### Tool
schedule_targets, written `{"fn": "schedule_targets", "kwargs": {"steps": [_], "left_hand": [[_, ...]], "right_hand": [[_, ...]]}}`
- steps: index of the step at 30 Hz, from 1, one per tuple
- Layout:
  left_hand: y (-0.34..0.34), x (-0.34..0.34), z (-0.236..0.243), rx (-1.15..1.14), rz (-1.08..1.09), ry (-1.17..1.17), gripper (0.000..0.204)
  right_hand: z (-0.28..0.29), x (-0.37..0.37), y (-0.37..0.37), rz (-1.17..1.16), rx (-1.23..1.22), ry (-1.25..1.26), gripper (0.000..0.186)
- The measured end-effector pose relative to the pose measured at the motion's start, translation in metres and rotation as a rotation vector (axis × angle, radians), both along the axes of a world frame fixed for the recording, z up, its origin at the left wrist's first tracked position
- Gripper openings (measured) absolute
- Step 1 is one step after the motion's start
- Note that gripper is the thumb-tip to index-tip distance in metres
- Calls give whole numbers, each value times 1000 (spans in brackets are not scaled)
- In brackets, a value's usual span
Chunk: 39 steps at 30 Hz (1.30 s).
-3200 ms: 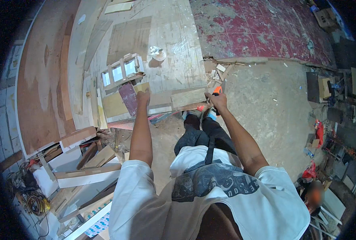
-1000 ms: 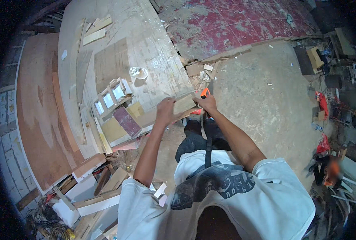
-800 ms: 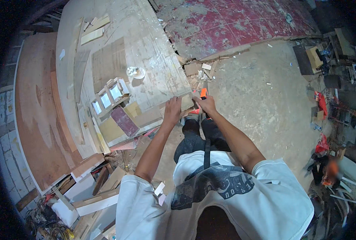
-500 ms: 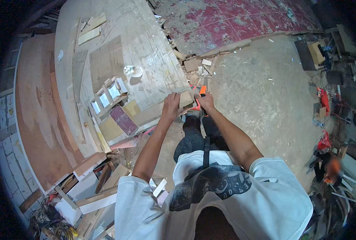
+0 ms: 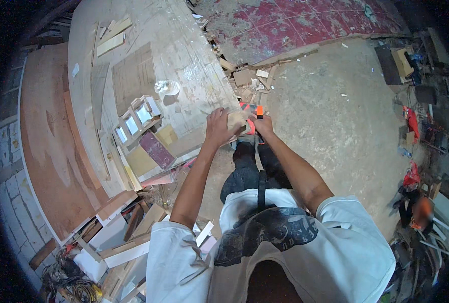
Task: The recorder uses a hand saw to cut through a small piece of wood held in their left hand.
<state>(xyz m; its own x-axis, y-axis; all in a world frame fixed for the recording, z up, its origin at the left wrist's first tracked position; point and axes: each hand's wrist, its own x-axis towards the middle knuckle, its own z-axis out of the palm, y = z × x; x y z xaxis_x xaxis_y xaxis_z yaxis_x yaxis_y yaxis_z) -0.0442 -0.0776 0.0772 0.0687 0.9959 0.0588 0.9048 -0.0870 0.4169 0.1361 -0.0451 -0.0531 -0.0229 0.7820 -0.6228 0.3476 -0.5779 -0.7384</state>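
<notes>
Just above the middle of the frame the left hand (image 5: 217, 127) lies with spread fingers on a small pale wood block (image 5: 236, 120), its fingers curled over the near edge of the block; the right hand (image 5: 263, 124) is closed around an orange and black tool (image 5: 255, 112) just to the right of the block, though how tight the grip is cannot be told. The block sits at the lower right corner of the counter (image 5: 184, 45), a long pale board surface that runs from the upper left toward the centre, and both hands meet at that corner's edge. On the counter, left of the hands, stands one white frame with three small window-like openings (image 5: 137, 117), with one dark maroon square panel (image 5: 156, 150) and two tan square panels below it toward the lower left. One clear, crumpled plastic piece (image 5: 167, 87) lies just above the frame. One large flat brown sheet (image 5: 132, 77) rests in the upper left part of the counter. Wood offcuts (image 5: 244, 78) are heaped past the counter's right edge, above the hands. To the right the bare concrete floor (image 5: 335, 116) is open, bordered at the top by a worn red tiled strip (image 5: 295, 25).
</notes>
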Motion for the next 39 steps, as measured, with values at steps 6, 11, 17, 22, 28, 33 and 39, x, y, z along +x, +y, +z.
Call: {"fn": "schedule_targets", "kwargs": {"steps": [6,11,17,22,28,33,39], "left_hand": [[27,20,-26,-87,445,-50,25],[48,31,-50,6,576,135,27],[46,34,-58,-13,631,112,28],[49,42,-49,-108,710,63,32],[53,44,-50,-117,730,102,35],[50,43,-53,-127,733,108,34],[47,39,-57,-137,728,122,34]], "right_hand": [[32,-5,-5,-16,19,61,39],[51,22,-5,47,11,-41,40],[115,55,-25,206,229,-147,31],[207,70,-39,218,208,-17,40],[290,54,-43,181,177,25,17],[297,41,-60,165,227,123,6],[302,34,-60,192,127,183,5]]}}
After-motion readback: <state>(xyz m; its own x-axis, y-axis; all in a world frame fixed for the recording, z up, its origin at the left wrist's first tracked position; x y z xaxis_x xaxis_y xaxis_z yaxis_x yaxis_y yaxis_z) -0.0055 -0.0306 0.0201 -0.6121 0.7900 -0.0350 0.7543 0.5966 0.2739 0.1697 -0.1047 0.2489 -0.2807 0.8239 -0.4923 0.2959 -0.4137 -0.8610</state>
